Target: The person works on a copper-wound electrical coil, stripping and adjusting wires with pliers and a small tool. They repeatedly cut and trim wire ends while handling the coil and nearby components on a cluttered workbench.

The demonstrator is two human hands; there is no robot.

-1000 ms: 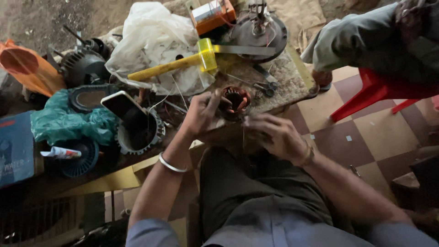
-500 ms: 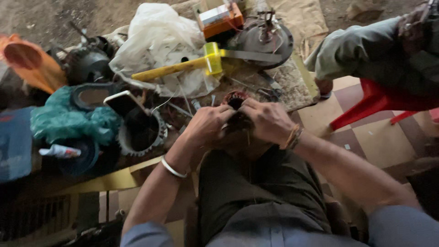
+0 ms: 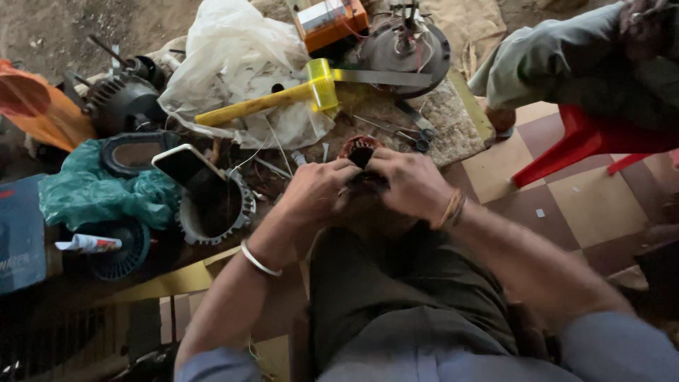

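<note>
Both my hands are closed around the stator (image 3: 359, 152) at frame centre, just above my knees. Left hand (image 3: 316, 192) grips its left side, fingers curled over the rim. Right hand (image 3: 410, 182) clamps the right side, thumb pressed in toward the core. Only the top of the stator shows between them: a round, dark piece with reddish-copper windings; the rest is hidden under my fingers.

Judgement on doing this well: keep the piece braced low against my lap so it cannot twist, let one hand anchor while the other works the windings, and press with fingertips, not nails, so the wire coating is not scraped. I would keep loose wire ends clear of the core slots; I cannot tell from here how many are free.

Around it, on the cluttered surface: a yellow mallet (image 3: 283, 95) lies slantwise in the upper middle, on a white plastic bag (image 3: 233, 49). An orange box (image 3: 331, 21) sits at top centre, beside a round motor cover (image 3: 407, 49). A phone (image 3: 185, 164) leans on a toothed ring (image 3: 216, 209) at left of centre, near a teal cloth (image 3: 92, 194). Scissors (image 3: 414, 138) lie just right of the stator. Another person's sleeve (image 3: 559, 64) is at upper right, over a red stool (image 3: 587, 141).
</note>
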